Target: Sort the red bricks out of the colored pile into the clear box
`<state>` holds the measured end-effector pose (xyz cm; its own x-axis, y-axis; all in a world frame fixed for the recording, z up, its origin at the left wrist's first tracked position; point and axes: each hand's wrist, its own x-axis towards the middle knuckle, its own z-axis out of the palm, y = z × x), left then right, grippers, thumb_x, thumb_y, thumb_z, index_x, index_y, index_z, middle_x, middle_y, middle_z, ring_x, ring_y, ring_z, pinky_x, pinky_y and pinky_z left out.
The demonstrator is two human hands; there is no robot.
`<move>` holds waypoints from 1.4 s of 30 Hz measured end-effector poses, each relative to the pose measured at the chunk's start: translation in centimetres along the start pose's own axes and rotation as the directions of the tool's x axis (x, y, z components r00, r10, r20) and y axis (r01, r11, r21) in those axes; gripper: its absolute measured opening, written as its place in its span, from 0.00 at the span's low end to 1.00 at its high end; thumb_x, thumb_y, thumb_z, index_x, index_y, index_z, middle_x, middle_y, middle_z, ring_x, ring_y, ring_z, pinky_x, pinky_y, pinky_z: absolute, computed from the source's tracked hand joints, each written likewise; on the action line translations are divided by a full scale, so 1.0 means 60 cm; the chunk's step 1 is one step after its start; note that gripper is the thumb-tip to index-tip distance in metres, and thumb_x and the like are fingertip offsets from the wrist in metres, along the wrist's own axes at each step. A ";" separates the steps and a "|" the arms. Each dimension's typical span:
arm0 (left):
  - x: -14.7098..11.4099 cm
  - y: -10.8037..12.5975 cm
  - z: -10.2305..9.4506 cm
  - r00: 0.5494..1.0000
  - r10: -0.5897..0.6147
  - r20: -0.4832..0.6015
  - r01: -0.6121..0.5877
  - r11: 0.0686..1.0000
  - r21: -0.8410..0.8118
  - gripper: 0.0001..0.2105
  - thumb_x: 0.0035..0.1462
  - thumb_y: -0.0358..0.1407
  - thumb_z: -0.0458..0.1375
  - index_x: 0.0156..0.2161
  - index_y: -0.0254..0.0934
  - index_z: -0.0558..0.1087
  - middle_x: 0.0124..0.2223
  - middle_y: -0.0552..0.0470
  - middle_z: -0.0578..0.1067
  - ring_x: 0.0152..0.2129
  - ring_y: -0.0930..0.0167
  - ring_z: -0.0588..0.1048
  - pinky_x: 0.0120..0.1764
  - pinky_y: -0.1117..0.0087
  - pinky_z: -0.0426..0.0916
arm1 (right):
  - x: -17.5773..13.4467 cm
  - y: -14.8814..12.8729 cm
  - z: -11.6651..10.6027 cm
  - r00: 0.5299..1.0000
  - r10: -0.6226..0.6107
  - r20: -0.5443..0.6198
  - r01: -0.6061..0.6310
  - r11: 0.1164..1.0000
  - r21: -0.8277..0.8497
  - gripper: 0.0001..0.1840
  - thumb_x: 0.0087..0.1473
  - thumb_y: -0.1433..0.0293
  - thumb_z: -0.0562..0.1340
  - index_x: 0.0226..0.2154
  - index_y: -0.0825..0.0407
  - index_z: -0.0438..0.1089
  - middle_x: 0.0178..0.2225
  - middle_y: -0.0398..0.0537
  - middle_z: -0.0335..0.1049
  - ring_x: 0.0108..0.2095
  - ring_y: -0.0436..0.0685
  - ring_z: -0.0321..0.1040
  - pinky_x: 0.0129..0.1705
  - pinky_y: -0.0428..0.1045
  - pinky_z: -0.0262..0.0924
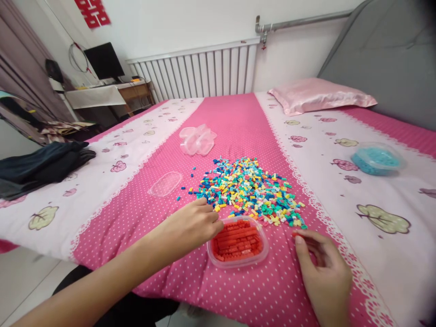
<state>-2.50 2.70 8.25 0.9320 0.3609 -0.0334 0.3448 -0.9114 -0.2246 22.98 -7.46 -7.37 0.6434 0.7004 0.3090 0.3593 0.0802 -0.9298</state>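
A big heap of small mixed-colour toy building bricks (248, 186) is spread over the pink bedspread. In front of it stands a clear plastic box (209, 254) with red bricks (236, 240) lying in rows inside. My left hand (200, 221) hangs at the box's left rim, by the near edge of the heap. Its fingers are curled together, and whatever they hold is hidden. To the right of the box, my right hand (323, 268) pinches a red brick (297, 235) between thumb and forefinger.
Left of the heap lies a clear lid (165, 184), with several clear plastic containers (197, 139) behind it. A lidded box of light-blue pieces (376, 159) sits at the right. Dark clothing (44, 165) lies at the left; a pink pillow (320, 95) rests near the grey headboard (381, 59).
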 end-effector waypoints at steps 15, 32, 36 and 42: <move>0.001 -0.020 0.003 0.975 -0.218 0.052 0.223 0.932 -0.285 0.07 0.65 0.29 0.56 0.34 0.35 0.74 0.31 0.52 0.76 0.29 0.69 0.74 0.34 0.68 0.62 | 0.001 -0.001 0.000 1.000 -0.027 0.001 0.027 1.000 0.000 0.09 0.57 0.63 0.66 0.38 0.51 0.76 0.38 0.49 0.77 0.37 0.56 0.75 0.43 0.52 0.69; 0.010 -0.017 0.028 0.930 -0.346 -0.128 0.192 0.751 -0.632 0.11 0.68 0.29 0.54 0.44 0.40 0.79 0.40 0.53 0.82 0.35 0.73 0.78 0.38 0.74 0.68 | 0.004 0.000 0.001 0.999 -0.046 -0.009 0.046 0.999 -0.011 0.10 0.56 0.62 0.67 0.38 0.50 0.76 0.38 0.48 0.78 0.35 0.56 0.75 0.42 0.51 0.70; 0.006 0.010 0.031 0.877 -0.426 -0.220 0.218 0.763 -0.608 0.14 0.62 0.25 0.60 0.52 0.39 0.75 0.37 0.55 0.83 0.34 0.71 0.78 0.38 0.72 0.68 | 0.003 0.001 0.001 1.000 -0.023 -0.003 0.023 1.000 0.000 0.10 0.56 0.62 0.67 0.39 0.50 0.76 0.38 0.48 0.78 0.36 0.55 0.75 0.42 0.51 0.70; 0.018 0.015 0.038 0.881 -0.418 -0.221 0.259 0.818 -0.514 0.05 0.58 0.25 0.65 0.36 0.38 0.78 0.31 0.56 0.80 0.29 0.69 0.75 0.36 0.68 0.63 | 0.003 0.002 0.000 0.999 -0.041 0.009 0.041 0.999 0.007 0.09 0.57 0.63 0.66 0.39 0.49 0.76 0.38 0.47 0.77 0.36 0.55 0.75 0.42 0.50 0.70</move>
<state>-1.47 2.72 5.81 0.7016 0.6552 0.2802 0.5807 -0.7536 0.3082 23.15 -7.34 -7.43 0.6220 0.7028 0.3453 0.3810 0.1137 -0.9176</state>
